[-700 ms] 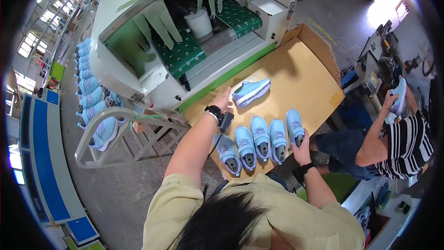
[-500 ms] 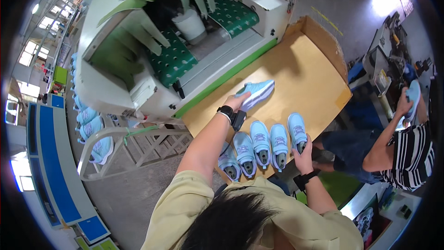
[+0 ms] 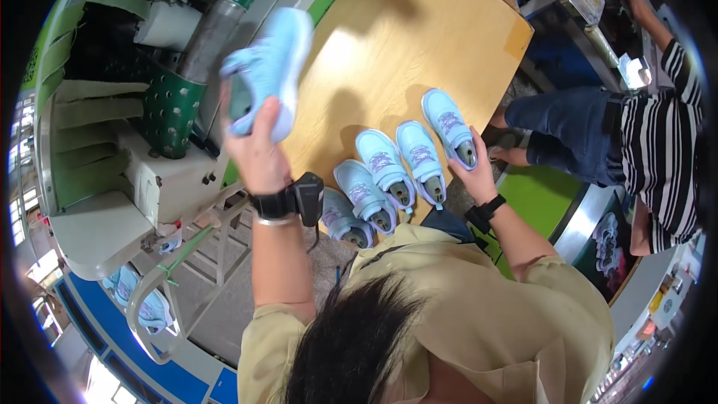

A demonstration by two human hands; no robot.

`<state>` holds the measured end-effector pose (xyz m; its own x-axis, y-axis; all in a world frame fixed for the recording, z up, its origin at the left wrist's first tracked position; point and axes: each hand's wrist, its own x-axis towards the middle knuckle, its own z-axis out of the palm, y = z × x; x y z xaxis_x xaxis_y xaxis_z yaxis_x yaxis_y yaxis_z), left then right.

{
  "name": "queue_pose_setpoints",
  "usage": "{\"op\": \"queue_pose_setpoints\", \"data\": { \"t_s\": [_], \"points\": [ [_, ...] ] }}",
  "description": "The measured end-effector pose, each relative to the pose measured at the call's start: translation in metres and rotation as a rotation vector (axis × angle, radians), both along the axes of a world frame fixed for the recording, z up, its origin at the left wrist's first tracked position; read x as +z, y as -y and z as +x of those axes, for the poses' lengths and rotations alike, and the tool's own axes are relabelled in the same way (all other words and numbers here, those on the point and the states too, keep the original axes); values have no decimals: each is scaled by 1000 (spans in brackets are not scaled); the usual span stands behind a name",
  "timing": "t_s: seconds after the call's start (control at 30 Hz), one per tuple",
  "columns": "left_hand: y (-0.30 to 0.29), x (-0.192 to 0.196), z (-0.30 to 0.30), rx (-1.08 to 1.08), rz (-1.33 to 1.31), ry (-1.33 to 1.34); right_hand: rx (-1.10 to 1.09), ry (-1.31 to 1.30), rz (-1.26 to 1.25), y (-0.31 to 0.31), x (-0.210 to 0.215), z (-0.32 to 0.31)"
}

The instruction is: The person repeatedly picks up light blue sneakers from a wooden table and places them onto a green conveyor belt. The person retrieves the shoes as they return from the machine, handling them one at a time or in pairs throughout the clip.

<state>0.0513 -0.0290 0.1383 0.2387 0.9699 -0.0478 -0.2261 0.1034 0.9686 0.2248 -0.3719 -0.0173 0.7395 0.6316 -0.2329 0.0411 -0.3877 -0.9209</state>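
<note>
The left hand clamped a light blue shoe raised above its fingers, while the right hand gripped another shoe's heel on the table.

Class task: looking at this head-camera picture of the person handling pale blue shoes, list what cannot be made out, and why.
Head view:
- Raised shoe in left hand: motion-blurred, details unreadable.
- Nearest shoe of the row: partly behind the left wrist device.
- Right hand: fingers hidden behind the end shoe.
- Co-worker: cut off by the rim.
</note>
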Motion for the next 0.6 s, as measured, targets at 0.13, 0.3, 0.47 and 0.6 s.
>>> {"op": "queue_pose_setpoints", "data": {
  "t_s": [0.13, 0.3, 0.47, 0.6],
  "points": [
    [-21, 27, -32, 479, 696, -575, -91, -144, 102, -37, 20, 28],
    [-76, -5, -47, 512, 710, -763, 95, 87, 337, -171, 112, 52],
    [-84, 9, -70, 448, 640, -638, 248, 445, 761, -342, 215, 11],
    [-33, 13, -75, 323, 596, -661, 323, 656, 329, -444, 189, 18]
  ]
}}
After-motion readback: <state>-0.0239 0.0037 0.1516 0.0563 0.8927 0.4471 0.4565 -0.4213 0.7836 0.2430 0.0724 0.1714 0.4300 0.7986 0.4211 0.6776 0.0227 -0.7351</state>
